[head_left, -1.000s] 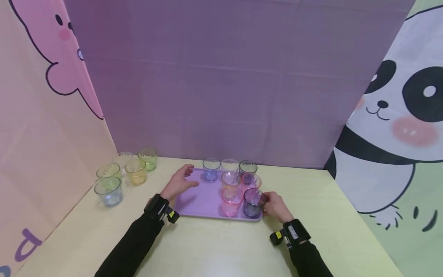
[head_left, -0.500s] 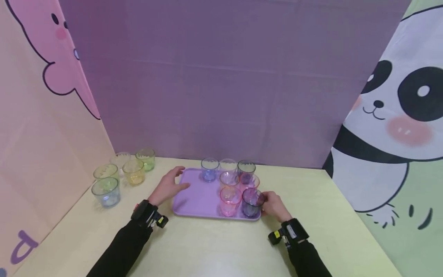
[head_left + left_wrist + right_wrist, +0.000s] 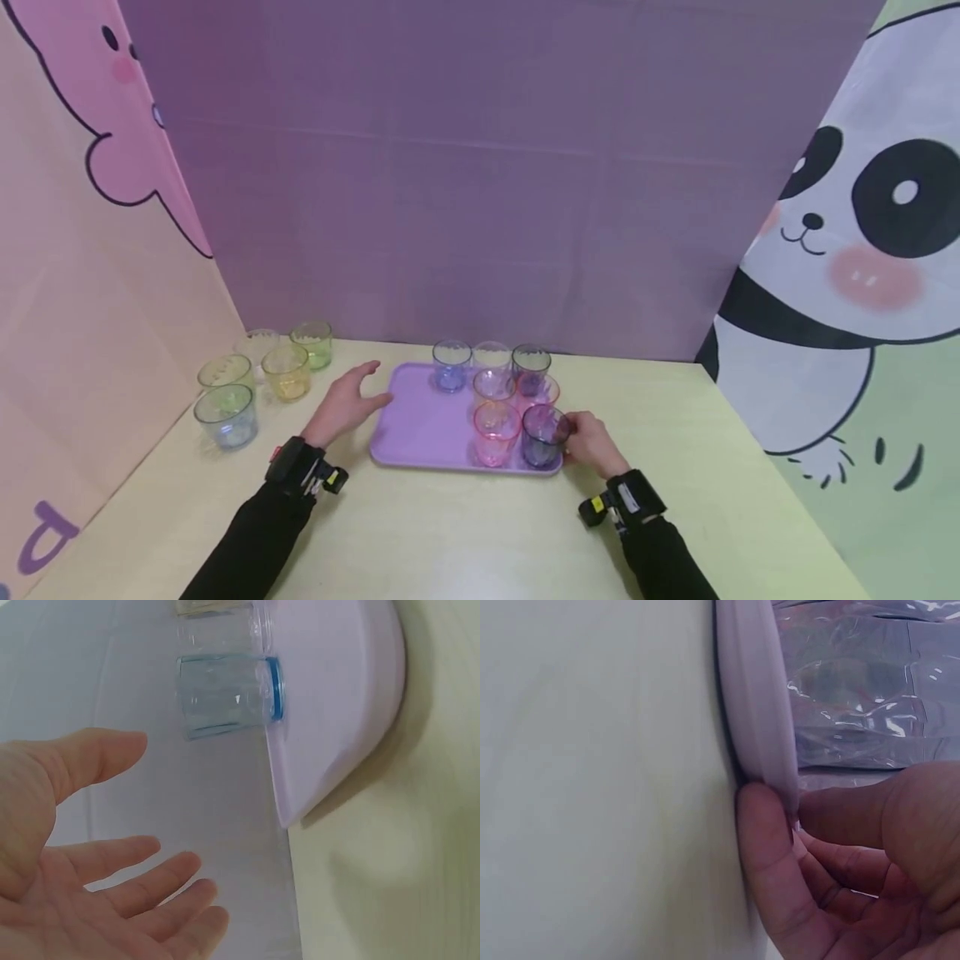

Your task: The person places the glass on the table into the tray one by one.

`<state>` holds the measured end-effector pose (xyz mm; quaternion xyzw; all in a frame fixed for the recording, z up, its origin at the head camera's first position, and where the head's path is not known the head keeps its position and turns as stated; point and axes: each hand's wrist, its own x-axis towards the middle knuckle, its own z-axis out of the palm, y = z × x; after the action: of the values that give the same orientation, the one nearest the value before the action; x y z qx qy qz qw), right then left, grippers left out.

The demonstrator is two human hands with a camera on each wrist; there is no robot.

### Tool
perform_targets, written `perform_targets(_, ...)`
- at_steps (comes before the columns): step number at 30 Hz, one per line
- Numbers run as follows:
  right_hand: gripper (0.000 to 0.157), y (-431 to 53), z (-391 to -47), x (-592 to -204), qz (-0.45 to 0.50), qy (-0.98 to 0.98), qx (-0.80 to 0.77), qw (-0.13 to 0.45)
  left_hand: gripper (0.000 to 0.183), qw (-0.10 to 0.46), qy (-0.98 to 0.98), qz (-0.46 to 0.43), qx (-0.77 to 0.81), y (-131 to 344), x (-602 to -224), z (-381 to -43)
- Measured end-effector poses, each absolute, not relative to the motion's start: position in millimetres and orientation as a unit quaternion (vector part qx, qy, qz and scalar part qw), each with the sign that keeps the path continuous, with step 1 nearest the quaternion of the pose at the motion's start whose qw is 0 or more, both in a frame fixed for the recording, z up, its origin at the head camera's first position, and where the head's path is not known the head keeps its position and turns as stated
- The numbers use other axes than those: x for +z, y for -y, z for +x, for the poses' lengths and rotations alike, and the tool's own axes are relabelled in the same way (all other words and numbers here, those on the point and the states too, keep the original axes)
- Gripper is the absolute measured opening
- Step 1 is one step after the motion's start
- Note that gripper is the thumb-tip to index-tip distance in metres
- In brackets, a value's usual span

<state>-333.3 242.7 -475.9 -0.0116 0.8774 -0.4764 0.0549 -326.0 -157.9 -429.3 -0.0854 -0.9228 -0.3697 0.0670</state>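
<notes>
A purple tray (image 3: 431,425) lies on the table with several clear tinted glasses on its right half and back. My right hand (image 3: 592,444) pinches the tray's right rim between thumb and index finger, as the right wrist view shows at the tray edge (image 3: 761,697). Right beside that hand, a dark grey glass (image 3: 543,437) stands on the tray's front corner, next to a pink glass (image 3: 495,437). My left hand (image 3: 345,406) hovers left of the tray, fingers spread and holding nothing. A blue glass (image 3: 232,696) on the tray shows beyond its fingers in the left wrist view.
Several more glasses stand in a group at the table's left, with a bluish glass (image 3: 227,417) in front and a green glass (image 3: 312,345) at the back. A purple backdrop (image 3: 450,183) rises behind the table (image 3: 450,533), and printed panels flank both sides.
My left hand has moved left, from over the tray's left edge to beside it. The right hand keeps its grip on the rim. The view has turned slightly right.
</notes>
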Motion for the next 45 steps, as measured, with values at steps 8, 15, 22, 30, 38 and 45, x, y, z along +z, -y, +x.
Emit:
perform_targets(8, 0.031, -245, -334, -472, -0.007, -0.885, -0.464, 0.045, 0.063, 0.096, 0.928, -0.079, -0.352, 174, -421, -331)
perform_targets(15, 0.030, -247, -337, -472, -0.010, -0.885, -0.462, 0.046, 0.062, 0.141, 0.922, -0.039, -0.358, 187, -413, -332)
perform_targets(22, 0.030, -248, -334, -470, -0.022, -0.886, -0.460, 0.046, 0.063, 0.253, 0.906, 0.045, -0.337, 198, -422, -339)
perform_targets(30, 0.031, -248, -334, -471, -0.007, -0.886, -0.460, 0.050, 0.072, 0.263, 0.913, 0.091, -0.299, 211, -437, -345)
perform_targets(38, 0.031, -245, -334, -474, -0.001, -0.890, -0.454, 0.052, 0.082, 0.226, 0.923, 0.112, -0.292, 219, -449, -345)
perform_targets(45, 0.031, -241, -333, -474, -0.006, -0.890, -0.454, 0.051, 0.078, 0.227, 0.918, 0.124, -0.302, 225, -454, -345)
